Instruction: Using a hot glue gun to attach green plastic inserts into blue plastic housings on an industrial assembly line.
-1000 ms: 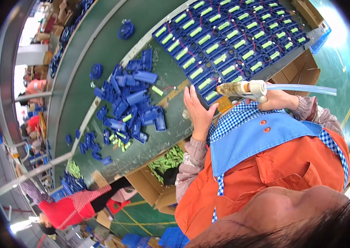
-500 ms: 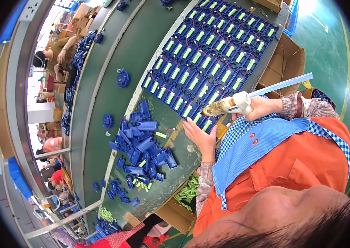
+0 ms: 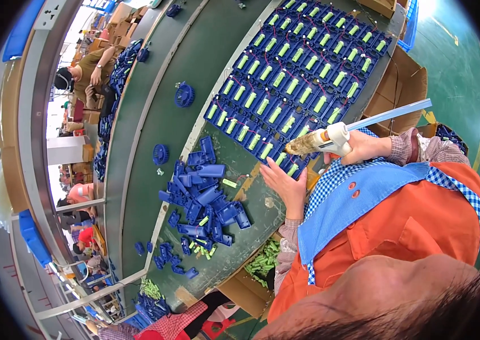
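Note:
My right hand (image 3: 360, 148) is closed around the handle of a white hot glue gun (image 3: 336, 137), whose browned nozzle points left over the near corner of the rows of cases. A long clear glue stick (image 3: 390, 114) sticks out of its back. My left hand (image 3: 286, 187) lies with fingers stretched out and thumb apart, touching the near edge of the closest blue plastic cases (image 3: 292, 169). Each case in the rows holds a light green battery cell (image 3: 266, 150), many with thin red wires. Whether the nozzle touches a case cannot be told.
Left of the rows lies a heap of loose blue plastic shells (image 3: 208, 195) with some green cells. Round blue parts (image 3: 184, 95) sit on the green bench. A box of green cells (image 3: 262, 260) stands below the bench edge, and a cardboard box (image 3: 401, 85) at right. Co-workers (image 3: 89, 73) sit across.
The whole view has shifted slightly, so the scene sits a little farther right. Both hands and the glue gun keep nearly the same place over the cases.

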Available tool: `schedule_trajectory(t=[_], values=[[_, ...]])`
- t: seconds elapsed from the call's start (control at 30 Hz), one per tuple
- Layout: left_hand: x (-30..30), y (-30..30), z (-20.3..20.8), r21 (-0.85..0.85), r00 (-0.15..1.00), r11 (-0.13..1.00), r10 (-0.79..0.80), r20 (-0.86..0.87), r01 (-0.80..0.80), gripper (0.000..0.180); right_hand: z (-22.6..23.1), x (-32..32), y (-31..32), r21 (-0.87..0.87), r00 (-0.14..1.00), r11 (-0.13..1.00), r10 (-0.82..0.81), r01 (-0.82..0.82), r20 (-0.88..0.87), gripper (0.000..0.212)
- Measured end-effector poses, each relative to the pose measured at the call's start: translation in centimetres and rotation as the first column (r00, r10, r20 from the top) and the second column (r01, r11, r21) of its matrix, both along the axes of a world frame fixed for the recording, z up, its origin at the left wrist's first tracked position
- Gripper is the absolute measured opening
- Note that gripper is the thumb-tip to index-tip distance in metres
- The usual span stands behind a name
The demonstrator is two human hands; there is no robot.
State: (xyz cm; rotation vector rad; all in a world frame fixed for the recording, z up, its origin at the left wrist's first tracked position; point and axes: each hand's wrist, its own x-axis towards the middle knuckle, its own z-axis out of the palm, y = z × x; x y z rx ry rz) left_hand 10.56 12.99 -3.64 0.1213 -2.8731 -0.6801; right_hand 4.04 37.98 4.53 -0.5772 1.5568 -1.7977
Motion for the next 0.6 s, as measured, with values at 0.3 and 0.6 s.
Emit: schedule_trajectory(t=[0.3,0.6], values=[[-0.6,0.7,0.5,0.012,0.999,1.000,0.028,0.014,-0.029,0.109,-0.7,-0.2,-0.3,0.007,0.997,0.997,-0.073,0.073,0.035,0.049],[-1.2,1.0,0.5,0.128,0.998,0.991,-0.018,-0.067,0.026,0.113,-1.1,-0.6,-0.8,-0.007,0.994,0.999,-0.050,0.051,0.094,0.072]])
